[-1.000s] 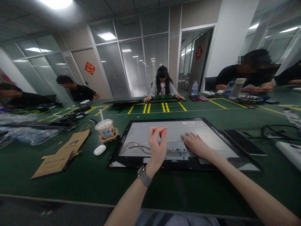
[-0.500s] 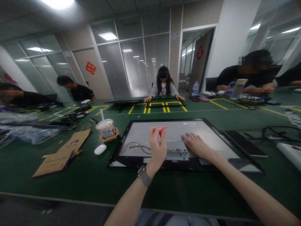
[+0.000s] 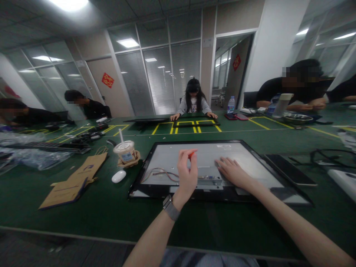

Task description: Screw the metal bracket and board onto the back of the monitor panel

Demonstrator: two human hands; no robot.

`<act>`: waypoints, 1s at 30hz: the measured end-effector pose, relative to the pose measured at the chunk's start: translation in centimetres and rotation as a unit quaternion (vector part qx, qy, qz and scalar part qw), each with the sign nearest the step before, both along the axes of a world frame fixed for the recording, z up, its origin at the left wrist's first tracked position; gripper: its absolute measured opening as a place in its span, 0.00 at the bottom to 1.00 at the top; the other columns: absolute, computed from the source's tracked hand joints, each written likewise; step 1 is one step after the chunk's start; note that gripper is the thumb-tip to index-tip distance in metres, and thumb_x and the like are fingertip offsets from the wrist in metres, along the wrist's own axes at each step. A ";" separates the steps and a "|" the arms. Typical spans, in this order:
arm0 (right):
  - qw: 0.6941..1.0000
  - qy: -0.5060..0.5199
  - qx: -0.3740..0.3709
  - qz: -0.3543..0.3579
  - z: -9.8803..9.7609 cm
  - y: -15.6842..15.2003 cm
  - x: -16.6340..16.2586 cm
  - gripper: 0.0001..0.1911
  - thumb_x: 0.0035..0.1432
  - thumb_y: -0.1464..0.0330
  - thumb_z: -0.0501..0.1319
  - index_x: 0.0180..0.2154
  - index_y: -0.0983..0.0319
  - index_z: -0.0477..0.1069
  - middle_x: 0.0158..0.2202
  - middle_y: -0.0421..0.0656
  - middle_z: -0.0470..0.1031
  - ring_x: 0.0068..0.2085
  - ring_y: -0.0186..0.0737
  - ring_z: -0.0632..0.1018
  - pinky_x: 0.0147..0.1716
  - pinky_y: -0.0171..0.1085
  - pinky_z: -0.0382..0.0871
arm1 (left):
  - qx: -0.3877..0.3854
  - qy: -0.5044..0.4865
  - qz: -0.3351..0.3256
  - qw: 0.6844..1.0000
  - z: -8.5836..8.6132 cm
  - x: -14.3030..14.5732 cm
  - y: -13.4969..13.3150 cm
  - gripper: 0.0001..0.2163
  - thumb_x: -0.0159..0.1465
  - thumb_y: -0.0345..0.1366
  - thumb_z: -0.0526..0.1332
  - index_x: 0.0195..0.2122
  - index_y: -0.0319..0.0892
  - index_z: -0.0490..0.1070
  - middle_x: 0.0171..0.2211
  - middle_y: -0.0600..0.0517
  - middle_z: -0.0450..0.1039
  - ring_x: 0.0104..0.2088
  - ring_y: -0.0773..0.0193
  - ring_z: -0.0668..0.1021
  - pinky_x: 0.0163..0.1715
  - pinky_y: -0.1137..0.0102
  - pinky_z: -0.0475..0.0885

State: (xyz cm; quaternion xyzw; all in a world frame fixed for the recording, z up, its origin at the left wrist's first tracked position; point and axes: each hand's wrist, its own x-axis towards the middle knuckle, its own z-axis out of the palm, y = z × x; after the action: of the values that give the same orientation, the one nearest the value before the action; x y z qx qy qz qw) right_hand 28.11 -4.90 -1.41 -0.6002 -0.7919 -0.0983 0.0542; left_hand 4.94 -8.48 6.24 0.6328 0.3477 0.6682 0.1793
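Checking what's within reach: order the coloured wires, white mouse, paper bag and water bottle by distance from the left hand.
1. coloured wires, on the panel, just left
2. white mouse, left, beside the panel
3. paper bag, farther left
4. water bottle, far side, right

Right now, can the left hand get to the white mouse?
Probably yes: the mouse lies on bare table beside the panel, only its low frame between it and the left hand. But that hand grips a red tool.

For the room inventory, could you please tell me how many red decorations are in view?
2. The left decoration hangs on the wall beside the blinds; the right decoration is on the open door. Others may be hidden.
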 end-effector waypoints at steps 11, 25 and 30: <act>1.000 0.005 0.010 0.006 -0.3 0.1 0.2 0.25 0.68 0.63 0.42 0.62 0.61 0.62 0.62 0.56 0.65 0.61 0.58 0.66 0.55 0.57 0.62 | -0.017 -0.013 -0.037 0.999 -0.2 0.0 0.1 0.12 0.71 0.37 0.50 0.45 0.42 0.72 0.40 0.47 0.74 0.41 0.62 0.76 0.43 0.67 0.69; 1.000 0.012 0.011 0.012 0.0 0.0 0.0 0.26 0.68 0.63 0.42 0.61 0.61 0.63 0.61 0.57 0.66 0.60 0.59 0.67 0.54 0.57 0.63 | -0.008 0.030 -0.039 0.999 0.1 -0.1 -0.1 0.12 0.70 0.36 0.51 0.47 0.44 0.73 0.38 0.48 0.72 0.39 0.62 0.74 0.42 0.66 0.69; 1.000 0.010 0.003 0.009 0.0 0.0 0.0 0.26 0.67 0.64 0.42 0.62 0.61 0.62 0.61 0.57 0.65 0.61 0.59 0.66 0.54 0.59 0.62 | 0.014 0.040 0.020 0.999 0.1 -0.1 -0.1 0.06 0.65 0.37 0.61 0.39 0.43 0.76 0.36 0.49 0.67 0.36 0.62 0.71 0.40 0.67 0.69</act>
State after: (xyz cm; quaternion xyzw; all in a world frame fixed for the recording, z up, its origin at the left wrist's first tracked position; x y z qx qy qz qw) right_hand 28.11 -4.87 -1.41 -0.5937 -0.7965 -0.0945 0.0651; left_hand 4.86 -8.54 6.31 0.6544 0.3573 0.6508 0.1430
